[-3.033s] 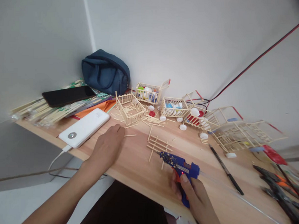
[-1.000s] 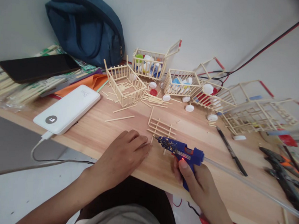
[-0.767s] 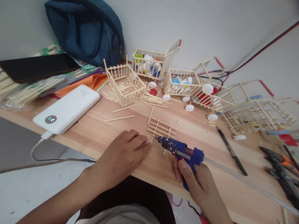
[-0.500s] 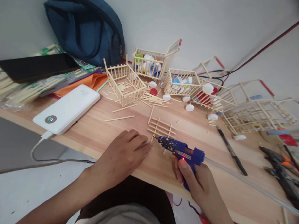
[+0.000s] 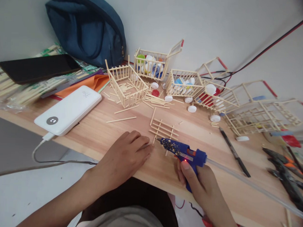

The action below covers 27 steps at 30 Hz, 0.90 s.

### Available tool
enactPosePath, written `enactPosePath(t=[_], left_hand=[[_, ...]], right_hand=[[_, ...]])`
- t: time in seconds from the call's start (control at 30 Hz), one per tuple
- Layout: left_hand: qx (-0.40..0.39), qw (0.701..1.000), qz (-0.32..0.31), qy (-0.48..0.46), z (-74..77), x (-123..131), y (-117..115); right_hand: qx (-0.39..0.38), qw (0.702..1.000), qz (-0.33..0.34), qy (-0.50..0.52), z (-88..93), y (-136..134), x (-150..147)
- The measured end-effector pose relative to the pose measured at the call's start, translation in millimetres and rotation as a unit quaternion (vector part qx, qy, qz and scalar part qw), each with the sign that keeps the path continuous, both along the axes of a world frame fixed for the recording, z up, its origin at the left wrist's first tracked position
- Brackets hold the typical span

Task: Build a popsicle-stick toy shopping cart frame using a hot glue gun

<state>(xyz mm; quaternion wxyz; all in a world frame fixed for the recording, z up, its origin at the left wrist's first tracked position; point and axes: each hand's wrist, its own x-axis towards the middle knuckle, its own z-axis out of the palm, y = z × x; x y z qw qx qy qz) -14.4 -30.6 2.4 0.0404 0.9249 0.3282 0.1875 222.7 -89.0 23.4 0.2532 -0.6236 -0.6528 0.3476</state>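
Observation:
My right hand (image 5: pixel 197 178) grips a blue hot glue gun (image 5: pixel 183 153) with a clear glue stick trailing to the right. Its nozzle points left at the lower corner of a flat lattice of thin wooden sticks (image 5: pixel 163 129) lying on the wooden table (image 5: pixel 131 126). My left hand (image 5: pixel 126 154) rests palm down on the table just left of the nozzle, its fingers stretched flat toward the lattice and touching a stick end there.
A white power bank (image 5: pixel 68 110) with cable lies at the left, a black phone (image 5: pixel 36 67) and a blue bag (image 5: pixel 87 26) behind it. Stick-built baskets (image 5: pixel 126 86) holding bottle caps line the wall. A black pen (image 5: pixel 233 151) and pliers (image 5: pixel 285 177) lie right.
Three seconds ago my left hand lay further left near the power bank; it has since moved beside the lattice. Over the last second both hands and the glue gun stay still.

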Motion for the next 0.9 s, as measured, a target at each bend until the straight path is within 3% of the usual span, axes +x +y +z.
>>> enactPosePath(t=[0.43,0.73,0.9], left_hand=[[0.004,1.0,-0.002,-0.004,0.0,-1.0,-0.2],[0.002,1.0,-0.001,-0.007,1.7,-1.0,0.0],[0.007,1.0,-0.003,-0.016,1.9,-0.2,0.8]], right_hand=[[0.013,1.0,-0.01,0.003,-1.6,-2.7,-1.1],[0.002,0.99,-0.052,0.131,-4.1,-7.9,-0.4],[0.006,0.986,-0.084,0.142,-6.4,-16.2,9.1]])
